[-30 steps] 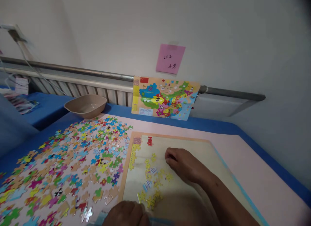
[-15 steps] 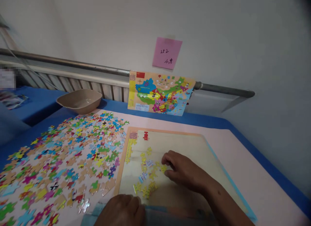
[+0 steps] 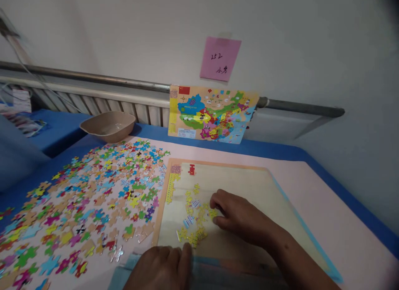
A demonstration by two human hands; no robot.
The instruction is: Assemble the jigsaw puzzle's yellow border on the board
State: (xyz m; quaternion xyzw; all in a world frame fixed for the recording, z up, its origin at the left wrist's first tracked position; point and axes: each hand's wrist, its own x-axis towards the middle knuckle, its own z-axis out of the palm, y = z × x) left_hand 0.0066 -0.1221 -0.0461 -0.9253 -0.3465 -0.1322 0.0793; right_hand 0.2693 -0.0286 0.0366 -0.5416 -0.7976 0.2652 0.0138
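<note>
"Since a second ago, the bare right hand [image 3: 238,215] has come nearer the loose yellow jigsaw pieces [image 3: 200,232] on the flat, pale puzzle board [image 3: 249,186]. Any room there?"

"Yes, pale surface runs from that hand to the board's blue right edge; the left border is orange."

"Containers?"

"One shallow beige bowl [image 3: 115,136], past the scattered multicoloured jigsaw pieces [image 3: 98,213]; its bare inside has a sheen."

"And the hands?"

"Right: half-curled, thumb and forefinger slightly parted at a yellow piece; I cannot tell whether it grips. The bare left hand [image 3: 158,267] curls at the near-left corner, its hold hidden."
</note>
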